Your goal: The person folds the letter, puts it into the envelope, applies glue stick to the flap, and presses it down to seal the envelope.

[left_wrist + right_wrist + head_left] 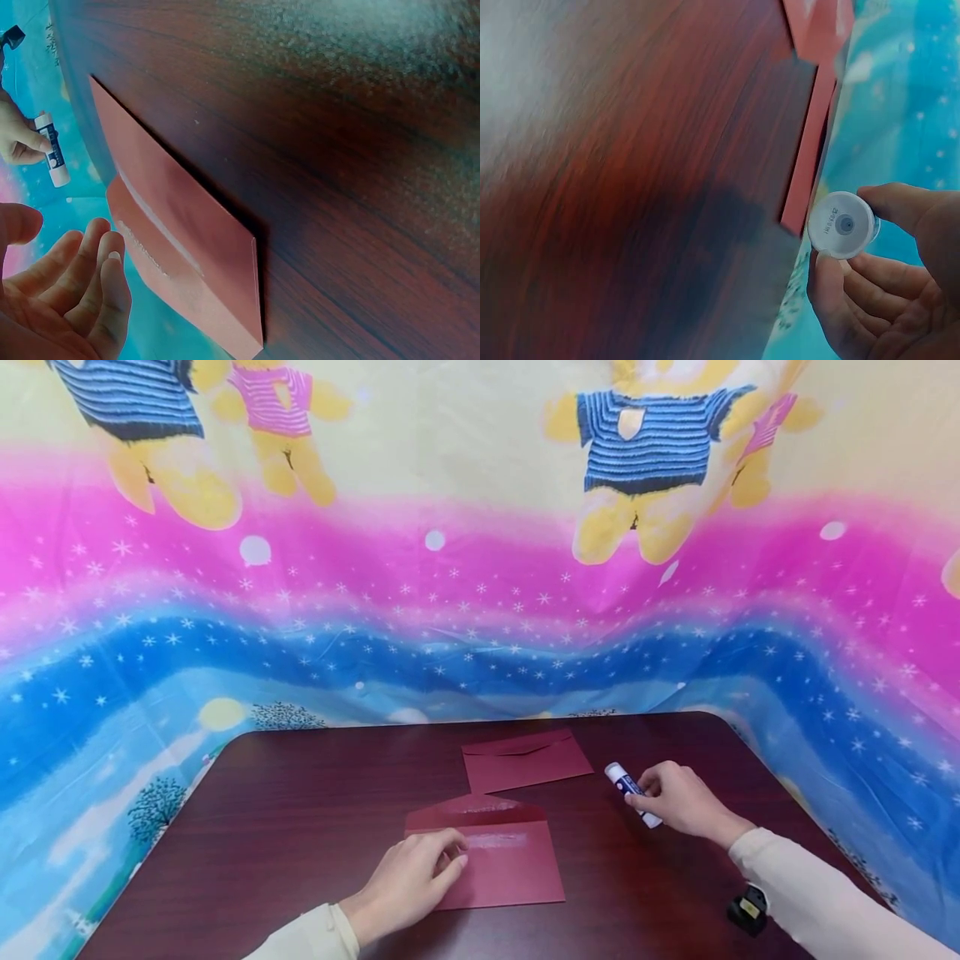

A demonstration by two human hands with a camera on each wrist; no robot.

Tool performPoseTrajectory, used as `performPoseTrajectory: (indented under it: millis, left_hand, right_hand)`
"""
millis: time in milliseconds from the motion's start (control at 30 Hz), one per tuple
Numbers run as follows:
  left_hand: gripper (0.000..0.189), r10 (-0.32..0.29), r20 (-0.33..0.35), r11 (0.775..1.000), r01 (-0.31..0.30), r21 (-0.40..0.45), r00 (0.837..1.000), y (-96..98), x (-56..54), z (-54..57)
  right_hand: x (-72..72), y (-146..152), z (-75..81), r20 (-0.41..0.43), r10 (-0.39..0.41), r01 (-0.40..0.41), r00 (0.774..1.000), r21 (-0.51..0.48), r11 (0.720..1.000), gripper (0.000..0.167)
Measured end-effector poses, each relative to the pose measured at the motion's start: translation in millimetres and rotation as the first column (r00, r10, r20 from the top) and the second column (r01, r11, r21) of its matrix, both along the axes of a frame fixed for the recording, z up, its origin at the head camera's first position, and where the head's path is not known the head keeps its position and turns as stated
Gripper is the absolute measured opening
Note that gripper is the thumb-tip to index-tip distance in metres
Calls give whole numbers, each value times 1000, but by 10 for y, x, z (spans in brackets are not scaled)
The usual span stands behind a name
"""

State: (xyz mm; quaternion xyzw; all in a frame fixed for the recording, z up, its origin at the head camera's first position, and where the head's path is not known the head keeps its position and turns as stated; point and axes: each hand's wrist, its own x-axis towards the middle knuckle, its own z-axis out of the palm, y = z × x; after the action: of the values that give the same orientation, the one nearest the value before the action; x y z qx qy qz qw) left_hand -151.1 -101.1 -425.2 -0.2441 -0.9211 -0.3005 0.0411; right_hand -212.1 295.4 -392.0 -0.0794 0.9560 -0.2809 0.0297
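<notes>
A red envelope [510, 868] lies on the table with its flap [450, 814] unfolded away from me. Shiny glue streaks mark the flap and the body just below the fold. My left hand [408, 881] is over the envelope's left side, fingers loosely bent and nothing between them; in the left wrist view its fingertips [112, 247] show beside the flap. On the right, my right hand [686, 802] pinches a white and dark blue glue stick [621, 779] between thumb and fingers. The right wrist view shows the stick's round white end [842, 225].
A second red envelope [528, 764], flap folded down, lies behind the first one. The dark wood table [300, 793] has a patterned cloth [420, 635] hanging along its back and sides. A small black device [748, 910] is at my right wrist.
</notes>
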Motion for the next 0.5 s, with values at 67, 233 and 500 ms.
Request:
performPoseTrajectory:
  millis: [67, 233, 500]
  left_hand:
    - [15, -2, -7, 1000, 2, -6, 1000, 2, -2, -4]
    - [14, -9, -11, 1000, 9, -9, 1000, 1, -2, -16]
    - [14, -8, -21, 1000, 8, -6, 1000, -17, 14, -38]
  right_hand:
    - [-29, 67, -22, 1, -5, 5, 1000, 6, 1000, 22]
    - [-100, 232, -96, -8, -30, 30, 1000, 45, 999, 24]
    - [-186, 421, -201, -23, -72, 74, 997, 106, 992, 22]
